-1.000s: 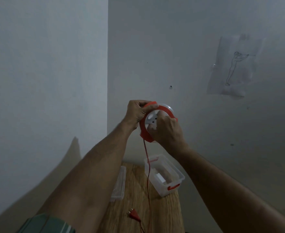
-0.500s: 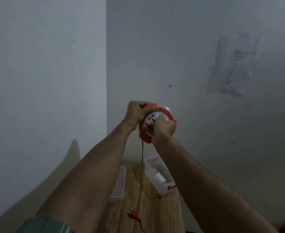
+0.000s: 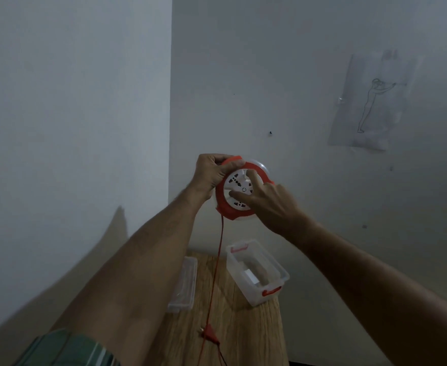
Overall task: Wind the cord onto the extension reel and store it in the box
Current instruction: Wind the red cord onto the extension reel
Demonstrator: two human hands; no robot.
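I hold a round extension reel, orange rim with a white socket face, up in front of the wall. My left hand grips its upper left rim. My right hand rests its fingers on the white face, thumb and fingers spread across the sockets. A thin red cord hangs from the reel's lower left down to the table, where its red plug lies. The clear plastic box with orange latches stands open on the wooden table, below the reel.
The box's clear lid lies flat at the table's left edge, next to the left wall. The narrow table sits in a room corner. A paper sketch hangs on the back wall at the right.
My right hand has turned round the white face, from the top to the lower right. The cord has swung slightly and the plug lies closer in on the table.
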